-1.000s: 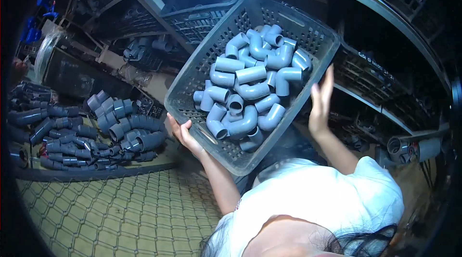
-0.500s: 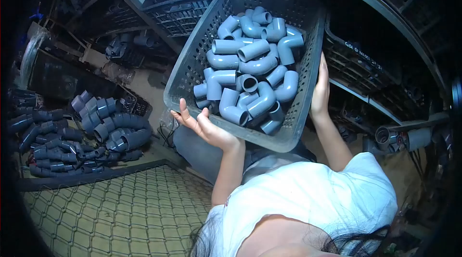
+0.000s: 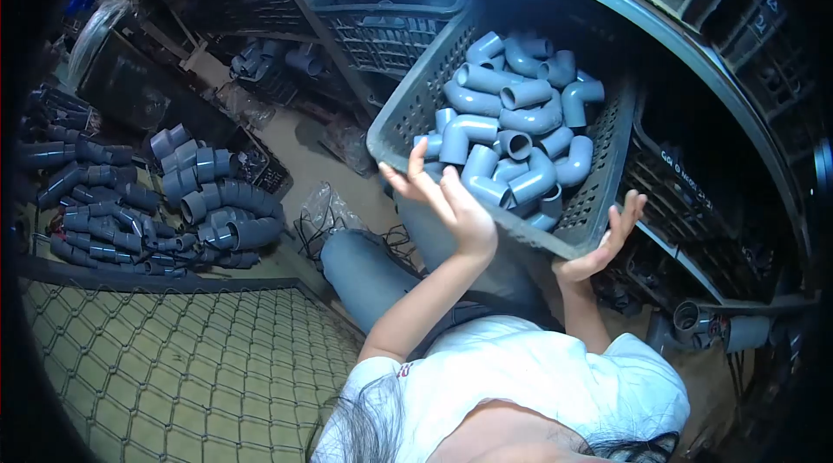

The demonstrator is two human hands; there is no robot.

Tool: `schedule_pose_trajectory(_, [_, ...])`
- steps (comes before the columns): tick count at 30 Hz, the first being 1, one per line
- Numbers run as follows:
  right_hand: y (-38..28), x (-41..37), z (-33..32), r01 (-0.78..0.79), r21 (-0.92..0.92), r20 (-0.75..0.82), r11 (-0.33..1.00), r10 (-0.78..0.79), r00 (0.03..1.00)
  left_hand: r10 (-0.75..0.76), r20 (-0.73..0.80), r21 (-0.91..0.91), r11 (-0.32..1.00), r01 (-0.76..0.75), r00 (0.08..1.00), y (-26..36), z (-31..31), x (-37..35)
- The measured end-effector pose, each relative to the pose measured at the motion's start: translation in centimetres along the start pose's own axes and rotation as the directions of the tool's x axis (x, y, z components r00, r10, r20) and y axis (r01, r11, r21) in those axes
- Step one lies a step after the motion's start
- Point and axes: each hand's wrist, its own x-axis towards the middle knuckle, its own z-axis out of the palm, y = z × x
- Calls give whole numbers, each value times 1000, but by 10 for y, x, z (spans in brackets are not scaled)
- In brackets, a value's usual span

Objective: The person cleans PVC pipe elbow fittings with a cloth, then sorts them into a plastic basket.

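White short-slv tee (image 3: 529, 376), blue jeans (image 3: 360, 268), dark hair (image 3: 369, 428); forearms, left hand (image 3: 455, 207) & right hand (image 3: 599, 250) bare.

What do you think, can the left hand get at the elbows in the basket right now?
Probably yes: the left hand is at the near rim of the basket, nothing covers it, and the elbows lie piled just past that rim. The hand seems to steady the basket, though.
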Motion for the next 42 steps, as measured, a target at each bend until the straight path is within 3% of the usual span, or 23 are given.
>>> schedule_pose_trajectory(2, [24, 17, 15, -1, -146, -137, 989, -19, 990, 90, 67, 42, 995, -93, 994, -10, 29, 6])
schedule_pose_trajectory(5, [48, 34, 32, 85, -325, -250, 942, -172, 953, 130, 45, 25, 991, -131, 991, -22, 60, 16])
schedule_pose_trajectory(9, [64, 51, 53, 49, -489, -376, 871, -262, 889, 219, 18, 45, 974, -220, 975, -30, 96, 29])
schedule_pose_trajectory(12, [75, 60, 71, -44, -496, -477, 867, -230, 848, 232, -17, 60, 971, -230, 973, -34, 121, 36])
schedule_pose_trajectory(14, [65, 61, 88, -117, -370, -521, 922, -102, 847, 220, -31, 51, 974, -219, 975, -35, 133, 41])
schedule_pose_trajectory(16, [56, 36, 107, 88, -288, -364, 954, -193, 911, 210, -31, 77, 975, -207, 977, -41, 136, 43])
schedule_pose_trajectory(18, [69, 2, 128, 195, -339, -182, 921, -267, 946, 234, 18, 72, 969, -235, 972, -43, 131, 47])
schedule_pose_trajectory(19, [76, 1, 134, 156, -548, -76, 822, -235, 969, 188, 51, 59, 980, -191, 981, -41, 124, 48])
schedule_pose_trajectory(20, [81, 1, 140, 227, -718, -1, 659, -327, 945, 190, 35, 63, 979, -192, 981, -43, 116, 50])
schedule_pose_trajectory(22, [75, 7, 141, 205, -729, -25, 653, -324, 946, 177, 183, 202, 956, -213, 967, -43, 92, 74])
schedule_pose_trajectory(23, [77, 13, 145, 194, -737, -78, 647, -367, 927, 359, 194, 403, 819, -408, 913, -40, 81, 94])
schedule_pose_trajectory(24, [80, 15, 147, 177, -738, -103, 651, -368, 924, 436, 223, 545, 686, -482, 872, -33, 70, 116])
schedule_pose_trajectory(26, [91, 20, 149, 167, -723, -136, 671, -375, 917, 393, 173, 400, 810, -429, 903, -35, 56, 162])
schedule_pose_trajectory(29, [119, 34, 151, 127, -700, -191, 703, -355, 915, 661, 310, 510, 491, -706, 684, -39, 68, 216])
schedule_pose_trajectory(30, [130, 37, 154, 115, -692, -199, 712, -342, 918, 585, 403, 421, 565, -710, 704, -38, 80, 225])
schedule_pose_trajectory(32, [137, 47, 158, 134, -687, -202, 714, -365, 909, 608, 460, 402, 508, -762, 647, -55, 112, 241])
schedule_pose_trajectory(35, [137, 49, 156, 153, -679, -172, 718, -358, 918, 368, 619, 445, 564, -696, 694, -73, 148, 251])
schedule_pose_trajectory(38, [115, 55, 145, 129, -598, -117, 791, -246, 962, 384, 670, 395, 540, -743, 635, -76, 149, 256])
schedule_pose_trajectory(39, [103, 59, 140, 113, -558, -94, 822, -197, 976, 563, 560, 290, 555, -780, 608, -84, 152, 256])
schedule_pose_trajectory(42, [89, 70, 124, 91, -615, 18, 783, -101, 995, 594, 546, 288, 530, -798, 591, -84, 147, 257])
